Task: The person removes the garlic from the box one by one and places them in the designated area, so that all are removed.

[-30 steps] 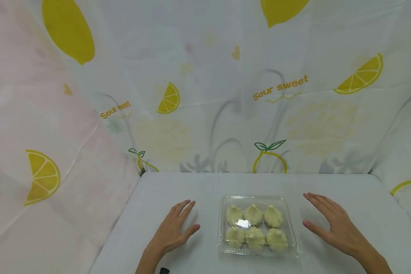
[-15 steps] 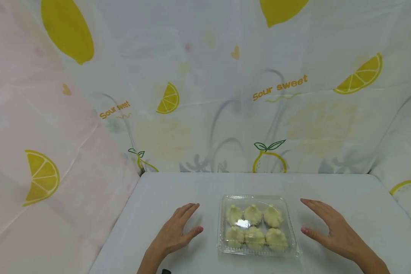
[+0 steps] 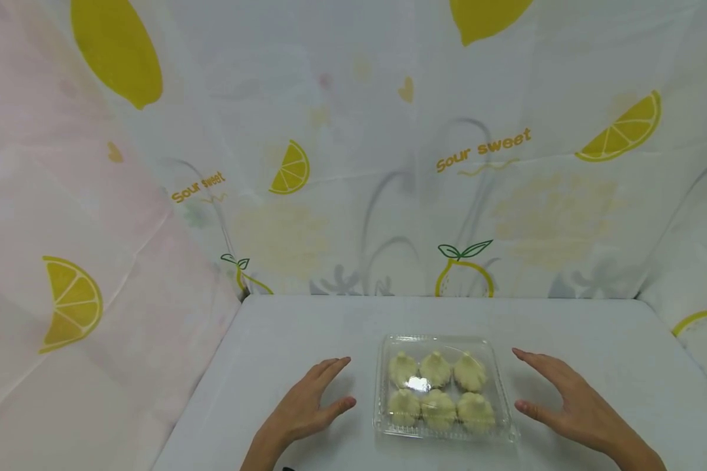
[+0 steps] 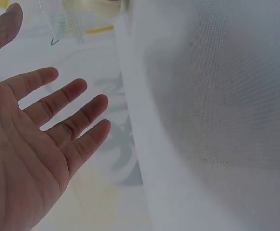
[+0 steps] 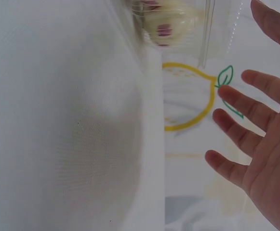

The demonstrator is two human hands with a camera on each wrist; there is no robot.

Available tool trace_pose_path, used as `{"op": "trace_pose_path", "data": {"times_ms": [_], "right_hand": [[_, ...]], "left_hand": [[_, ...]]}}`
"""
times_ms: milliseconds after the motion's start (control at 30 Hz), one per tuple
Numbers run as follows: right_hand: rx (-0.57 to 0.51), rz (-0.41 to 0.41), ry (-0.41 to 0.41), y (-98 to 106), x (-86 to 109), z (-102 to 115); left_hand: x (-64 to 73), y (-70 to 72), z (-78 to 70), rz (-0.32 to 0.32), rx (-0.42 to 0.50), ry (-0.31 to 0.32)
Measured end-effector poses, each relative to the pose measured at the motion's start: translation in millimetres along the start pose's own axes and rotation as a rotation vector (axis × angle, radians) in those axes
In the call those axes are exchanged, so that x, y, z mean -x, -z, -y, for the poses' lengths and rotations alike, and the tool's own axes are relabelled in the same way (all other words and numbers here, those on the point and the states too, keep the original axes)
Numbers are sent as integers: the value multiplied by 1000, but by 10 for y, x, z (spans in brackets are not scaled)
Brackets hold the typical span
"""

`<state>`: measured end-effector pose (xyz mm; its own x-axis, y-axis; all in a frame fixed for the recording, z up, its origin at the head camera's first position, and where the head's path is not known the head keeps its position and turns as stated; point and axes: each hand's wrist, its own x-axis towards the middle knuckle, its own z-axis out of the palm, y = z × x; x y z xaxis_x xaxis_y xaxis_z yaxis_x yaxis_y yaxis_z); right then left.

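Note:
A clear plastic clamshell box (image 3: 503, 418) lies on the white table with its lid down. Through the lid show pale, pleated, bun-like pieces (image 3: 436, 369) in two rows. My left hand (image 3: 303, 409) is held just left of the box, apart from it, fingers extended and thumb spread. On the other side, a slightly wider gap separates my right hand (image 3: 577, 405) from the box; its fingers too are extended. Both wrist views show bare palms, the left palm (image 4: 24, 168) and the right palm (image 5: 274, 163), holding nothing. A corner of the box appears at the top of each.
The white table (image 3: 330, 320) ends at a hanging cloth (image 3: 353, 216) printed with lemons and words. More of this cloth hangs at the left and right sides. A small dark object (image 3: 289, 468) barely shows at the bottom edge, by the left wrist.
Both hands have moved a little inward and nearer to me, closing in on the box from either side. The box has stayed in place.

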<state>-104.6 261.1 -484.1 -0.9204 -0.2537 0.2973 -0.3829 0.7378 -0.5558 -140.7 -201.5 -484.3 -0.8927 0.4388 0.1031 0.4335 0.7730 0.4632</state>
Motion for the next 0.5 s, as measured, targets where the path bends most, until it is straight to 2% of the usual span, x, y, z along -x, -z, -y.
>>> {"op": "trace_pose_path", "data": {"times_ms": [500], "right_hand": [[61,-45,88,-34,41,31]], "left_hand": [[11,-58,-74,50,39,2]]}}
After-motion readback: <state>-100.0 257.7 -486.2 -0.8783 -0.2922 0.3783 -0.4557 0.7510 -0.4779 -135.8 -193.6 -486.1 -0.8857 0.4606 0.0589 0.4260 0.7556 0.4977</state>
